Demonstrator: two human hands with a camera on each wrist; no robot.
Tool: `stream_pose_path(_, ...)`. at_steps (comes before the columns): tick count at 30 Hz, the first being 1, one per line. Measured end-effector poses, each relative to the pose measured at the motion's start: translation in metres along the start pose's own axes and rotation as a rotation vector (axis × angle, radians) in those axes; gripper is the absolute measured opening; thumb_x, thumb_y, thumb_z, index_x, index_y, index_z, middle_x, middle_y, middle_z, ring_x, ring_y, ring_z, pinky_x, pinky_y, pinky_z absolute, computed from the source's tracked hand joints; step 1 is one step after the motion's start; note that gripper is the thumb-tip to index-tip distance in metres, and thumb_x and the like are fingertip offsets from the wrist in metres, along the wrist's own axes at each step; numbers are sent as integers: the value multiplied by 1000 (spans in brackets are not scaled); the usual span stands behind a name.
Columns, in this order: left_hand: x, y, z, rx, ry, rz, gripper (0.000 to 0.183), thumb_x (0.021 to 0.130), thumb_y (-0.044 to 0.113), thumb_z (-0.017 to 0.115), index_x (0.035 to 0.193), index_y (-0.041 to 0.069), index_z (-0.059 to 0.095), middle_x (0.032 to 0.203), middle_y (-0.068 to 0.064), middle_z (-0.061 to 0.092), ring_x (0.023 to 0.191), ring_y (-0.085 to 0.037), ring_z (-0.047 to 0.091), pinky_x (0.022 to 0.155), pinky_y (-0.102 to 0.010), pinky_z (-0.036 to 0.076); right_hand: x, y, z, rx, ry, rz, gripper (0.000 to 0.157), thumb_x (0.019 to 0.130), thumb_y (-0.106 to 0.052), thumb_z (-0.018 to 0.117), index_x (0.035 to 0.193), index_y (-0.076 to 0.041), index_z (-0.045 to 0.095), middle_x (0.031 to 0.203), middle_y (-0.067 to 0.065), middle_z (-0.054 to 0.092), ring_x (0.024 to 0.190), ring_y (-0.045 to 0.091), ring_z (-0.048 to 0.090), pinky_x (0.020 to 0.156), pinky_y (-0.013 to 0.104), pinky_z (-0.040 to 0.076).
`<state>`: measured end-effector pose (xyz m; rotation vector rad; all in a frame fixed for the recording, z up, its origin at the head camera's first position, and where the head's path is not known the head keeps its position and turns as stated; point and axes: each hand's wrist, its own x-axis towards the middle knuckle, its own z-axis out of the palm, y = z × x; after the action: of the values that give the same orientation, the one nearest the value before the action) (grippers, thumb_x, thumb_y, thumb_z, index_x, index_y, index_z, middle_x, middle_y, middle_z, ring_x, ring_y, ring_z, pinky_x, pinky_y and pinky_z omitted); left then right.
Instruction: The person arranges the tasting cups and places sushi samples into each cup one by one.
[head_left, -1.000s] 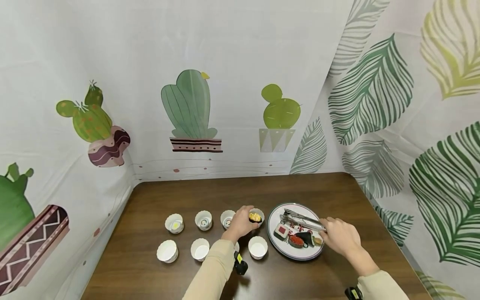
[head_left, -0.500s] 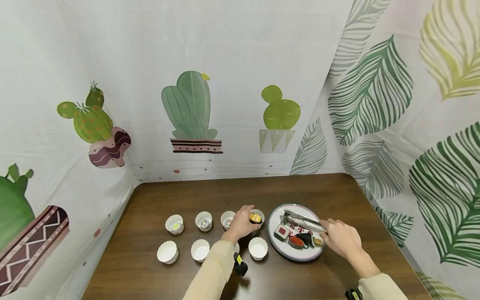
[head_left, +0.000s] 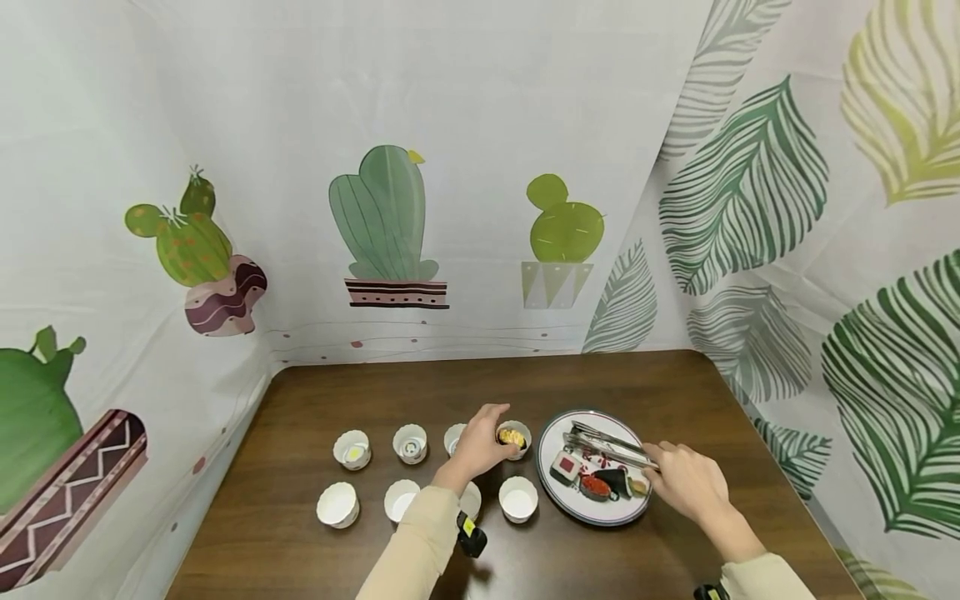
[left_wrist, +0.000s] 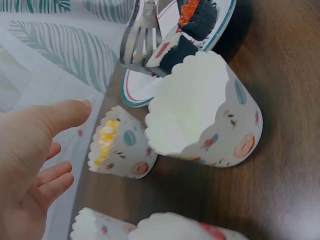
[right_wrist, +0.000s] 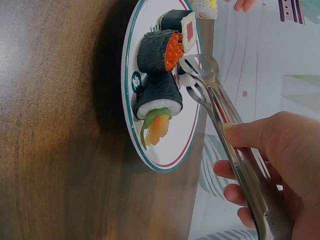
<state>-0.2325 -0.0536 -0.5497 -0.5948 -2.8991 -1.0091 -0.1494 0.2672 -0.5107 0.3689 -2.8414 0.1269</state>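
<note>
My left hand [head_left: 480,446] is just left of a scalloped paper cup [left_wrist: 132,152], thumb and fingers spread, holding nothing. Inside that cup is a yellow-topped, dark-wrapped sushi piece [head_left: 512,437]. My right hand [head_left: 690,479] holds metal tongs [right_wrist: 237,155] by their arms; the tips are over the round plate [head_left: 551,437]. On this plate lie a roe-topped sushi [right_wrist: 152,52], a cone-shaped hand roll [right_wrist: 160,95] and a square roll with a red centre [head_left: 565,467]. The tongs' tips are close to the roe-topped sushi, with no food clearly between them.
Several more white cups form two rows on the brown table [head_left: 285,450]. A back-left cup [head_left: 352,450] has something yellow inside. A front-row cup [head_left: 518,500] stands between the left forearm and the plate. Printed cloth [head_left: 480,167] hangs behind the table.
My left fingers have let go of the yellow-topped sushi, which now sits lower in the cup. That hand has drawn slightly left. The right hand and tongs have hardly moved.
</note>
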Motion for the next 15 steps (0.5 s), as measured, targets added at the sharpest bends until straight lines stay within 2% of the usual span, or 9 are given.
stream_pose_path(8, -16, -5, -23, -21, 34, 17, 69, 74, 28, 75, 134, 10, 46, 134, -7, 47, 119, -27, 50, 92, -45, 44, -3, 3, -4, -1, -6, 15, 32, 70, -25, 72, 100, -12, 69, 85, 4, 66, 76, 27, 63, 53, 41, 47)
stream_pose_path(15, -36, -11, -44, -35, 65, -13, 69, 74, 26, 75, 135, 14, 45, 135, -3, 45, 120, -24, 49, 92, -43, 43, -6, 4, -4, 4, 29, 3, 32, 70, -24, 72, 99, -11, 68, 83, 4, 66, 73, 27, 63, 52, 41, 46)
